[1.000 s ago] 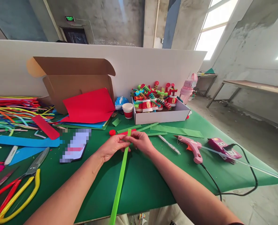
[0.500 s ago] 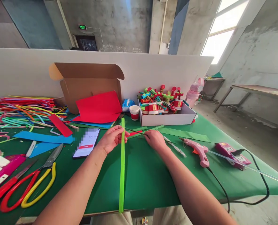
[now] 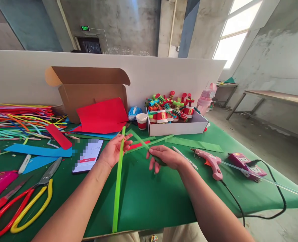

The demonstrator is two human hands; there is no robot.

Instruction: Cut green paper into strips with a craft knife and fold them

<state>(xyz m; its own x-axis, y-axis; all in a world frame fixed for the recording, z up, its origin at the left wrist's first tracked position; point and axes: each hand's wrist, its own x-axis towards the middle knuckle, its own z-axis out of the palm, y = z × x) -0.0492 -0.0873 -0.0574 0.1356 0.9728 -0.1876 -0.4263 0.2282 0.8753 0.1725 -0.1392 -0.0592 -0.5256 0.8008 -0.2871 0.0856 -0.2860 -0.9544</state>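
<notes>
My left hand pinches a long bright green paper strip near its top end, and the strip hangs down past the table's front edge. Between the thumb and fingers of my right hand is a second green paper strip, slanting up and left with its far end near my left fingertips. Whether the two strips touch I cannot tell. Behind my hands a red paper strip lies among narrow green strips on the table. A wider green strip lies further right.
Scissors, a phone and blue paper lie at left. A pink glue gun with a cord rests at right. Behind stand a paper cup, a white box of colourful figures and an open cardboard box.
My right hand has moved down and turned, so its strip shows its flat face instead of a thin dark edge. My left hand and its strip have shifted left, and the view has shifted slightly.
</notes>
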